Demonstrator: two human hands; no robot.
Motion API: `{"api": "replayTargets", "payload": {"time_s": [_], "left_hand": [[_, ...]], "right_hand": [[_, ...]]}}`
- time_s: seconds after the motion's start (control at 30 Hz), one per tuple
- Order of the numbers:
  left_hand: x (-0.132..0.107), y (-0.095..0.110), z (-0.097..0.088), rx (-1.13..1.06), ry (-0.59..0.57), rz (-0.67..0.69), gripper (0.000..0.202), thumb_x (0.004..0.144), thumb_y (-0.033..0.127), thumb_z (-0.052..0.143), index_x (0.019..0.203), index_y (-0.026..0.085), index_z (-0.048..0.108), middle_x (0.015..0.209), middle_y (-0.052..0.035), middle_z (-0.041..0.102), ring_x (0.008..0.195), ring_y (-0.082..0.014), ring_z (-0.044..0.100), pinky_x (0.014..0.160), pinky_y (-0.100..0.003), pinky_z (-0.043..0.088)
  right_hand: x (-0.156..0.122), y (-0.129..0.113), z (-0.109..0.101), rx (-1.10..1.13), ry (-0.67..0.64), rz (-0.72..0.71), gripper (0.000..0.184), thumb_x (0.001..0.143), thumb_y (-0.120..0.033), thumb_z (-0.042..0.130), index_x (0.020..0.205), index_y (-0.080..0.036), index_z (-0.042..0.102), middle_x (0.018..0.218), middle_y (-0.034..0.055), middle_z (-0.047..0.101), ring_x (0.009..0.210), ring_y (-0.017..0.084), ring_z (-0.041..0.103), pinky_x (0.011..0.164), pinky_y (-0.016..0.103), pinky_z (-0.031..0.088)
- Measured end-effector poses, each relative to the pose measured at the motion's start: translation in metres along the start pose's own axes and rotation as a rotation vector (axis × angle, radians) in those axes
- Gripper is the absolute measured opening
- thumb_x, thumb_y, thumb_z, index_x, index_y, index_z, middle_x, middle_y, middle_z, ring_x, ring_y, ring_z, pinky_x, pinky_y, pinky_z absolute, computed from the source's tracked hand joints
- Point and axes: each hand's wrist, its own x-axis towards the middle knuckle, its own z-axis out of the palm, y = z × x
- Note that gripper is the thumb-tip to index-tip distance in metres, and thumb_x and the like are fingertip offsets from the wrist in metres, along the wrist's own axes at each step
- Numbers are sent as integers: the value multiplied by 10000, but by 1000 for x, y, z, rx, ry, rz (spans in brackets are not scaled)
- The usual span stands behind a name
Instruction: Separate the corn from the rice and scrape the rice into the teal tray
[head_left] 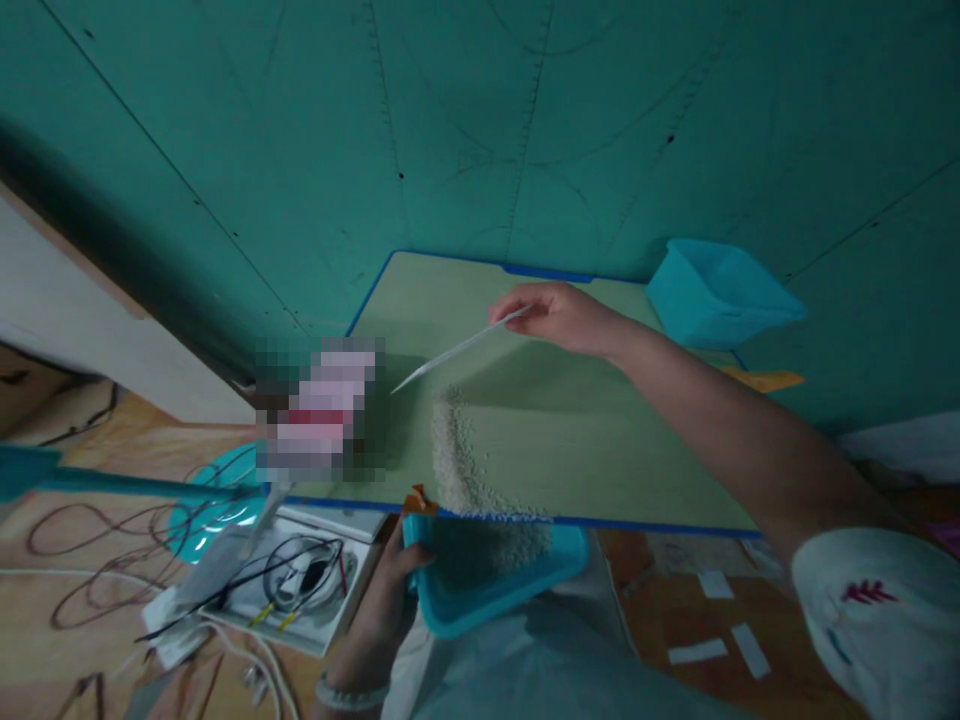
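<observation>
My right hand (559, 316) reaches out over a green board with a blue edge (600, 440) and pinches a thin white strip (450, 352) that slants down to the left. A band of small pale grains (454, 455) runs across the board to its near edge. Below that edge my left hand (386, 600) grips the left rim of a blue tray (495, 605), which holds a pile of the same grains.
A blue box (716, 290) stands tilted at the board's far right corner. A blurred pink-and-white object (322, 410) lies at the board's left. A white box with cables (296, 585) and loose wires lie on the floor at left. A teal mat lines the wall behind.
</observation>
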Motion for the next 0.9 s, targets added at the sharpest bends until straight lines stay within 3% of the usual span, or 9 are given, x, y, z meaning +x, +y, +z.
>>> {"api": "replayTargets", "payload": {"time_s": [0.13,0.23,0.5,0.6,0.77,0.9], "left_hand": [[-2,-1,-2,1,7,-18,452,600,162,722,1051,193,745,866,-34,786,813,-265,727,731,-329,576],[-4,2,1,-6,3,-18,525,589,155,718,1112,202,725,930,-42,799,855,-278,735,754,-341,580],[-7,9,13,1,47,-56,497,541,158,721,1037,189,715,848,-45,802,848,-306,751,705,-346,588],[-10,11,16,-5,53,-65,527,543,163,718,1069,185,697,845,-44,800,832,-303,752,731,-360,587],[-11,12,17,27,93,-40,510,547,164,718,1054,191,679,768,-34,791,720,-289,743,648,-350,580],[-10,13,16,-13,79,-70,512,531,163,721,1042,196,696,781,-34,784,780,-317,749,684,-375,590]], "right_hand": [[12,4,7,5,-44,-122,45,808,-257,682,804,-235,721,1008,30,710,1045,197,646,1027,423,455],[21,7,16,40,-32,-168,91,798,-171,656,768,-235,714,1035,32,682,1129,197,620,1063,440,433],[46,14,47,145,-12,-158,234,681,12,572,662,-196,678,1014,34,647,1178,203,597,1095,470,424],[53,15,56,154,-15,-154,261,668,29,545,662,-196,677,1008,31,650,1146,180,607,1086,435,433],[64,18,66,141,-41,-126,273,672,37,527,658,-196,670,1008,30,654,1132,174,602,1071,421,440],[74,25,71,117,-55,-132,253,692,25,541,657,-196,659,993,28,650,1130,174,598,1086,430,418]]}}
